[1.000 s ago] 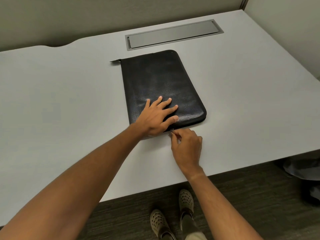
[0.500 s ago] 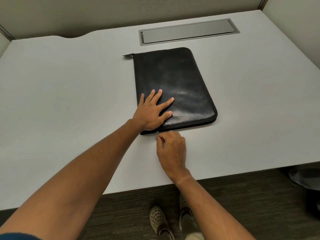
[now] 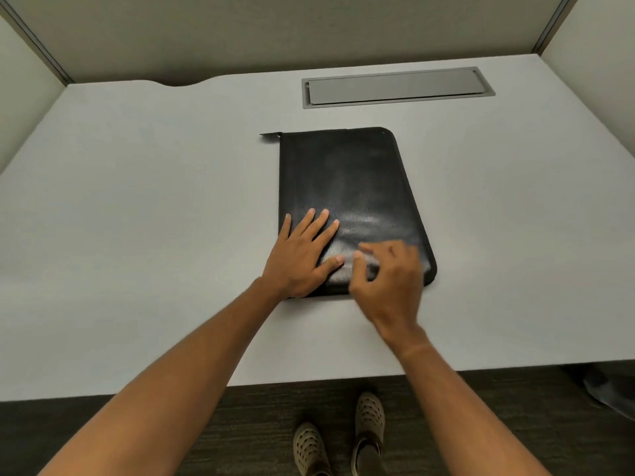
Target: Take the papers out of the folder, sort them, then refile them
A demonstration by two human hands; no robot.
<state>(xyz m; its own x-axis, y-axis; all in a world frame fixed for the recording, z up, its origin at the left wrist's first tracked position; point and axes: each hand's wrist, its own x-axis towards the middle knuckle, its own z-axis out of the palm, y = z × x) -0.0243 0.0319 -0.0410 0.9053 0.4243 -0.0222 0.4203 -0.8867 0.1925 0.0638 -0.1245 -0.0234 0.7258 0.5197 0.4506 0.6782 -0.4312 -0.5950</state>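
Note:
A black zipped folder [image 3: 350, 180] lies flat on the white desk [image 3: 154, 218], its cover down and no papers showing. My left hand [image 3: 302, 252] presses flat on its near left corner with fingers spread. My right hand [image 3: 388, 273] is blurred over the near right part of the cover, fingers loosely bent with the tips on the leather; I see nothing held in it. A short zipper tail [image 3: 269, 135] sticks out at the far left corner.
A grey metal cable hatch [image 3: 395, 87] is set into the desk behind the folder. Partition walls [image 3: 309, 32] close off the back and both sides. The desk's near edge runs just above my shoes [image 3: 336, 438] on the dark carpet.
My right hand has left the zipper at the folder's near edge and moved up and right onto the cover. My left hand stays pressed on the folder.

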